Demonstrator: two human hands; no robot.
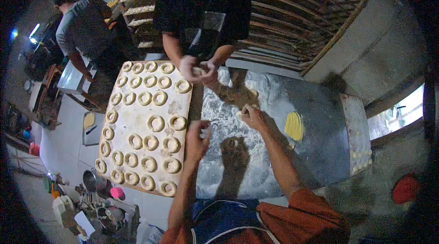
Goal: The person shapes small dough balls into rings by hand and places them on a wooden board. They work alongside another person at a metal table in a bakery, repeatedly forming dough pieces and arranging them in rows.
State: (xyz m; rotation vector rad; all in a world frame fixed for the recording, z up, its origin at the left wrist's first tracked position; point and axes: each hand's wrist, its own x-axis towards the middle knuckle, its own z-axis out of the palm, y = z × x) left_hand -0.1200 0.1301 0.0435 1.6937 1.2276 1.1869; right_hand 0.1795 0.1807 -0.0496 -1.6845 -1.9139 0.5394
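Note:
My left hand (197, 140) is over the floured worktop beside the wooden board (130, 125), its fingers curved and apart with nothing seen in them. My right hand (252, 117) reaches across the flour, fingers pinched on a small pale piece of dough (240, 113). Just beyond it lies another lump of dough (254, 93). Rings of dough (156, 123) sit in rows on the board to my left. Across the table, a co-worker's hands (200, 70) are closed round a piece of dough.
A yellow, butter-like smear (294, 126) lies on the dark worktop (315, 152) at right, near a tray with small dough pieces (361, 154). Racks (279, 19) stand behind the co-worker. Another person (87, 29) stands far left. Pots (93, 181) are at lower left.

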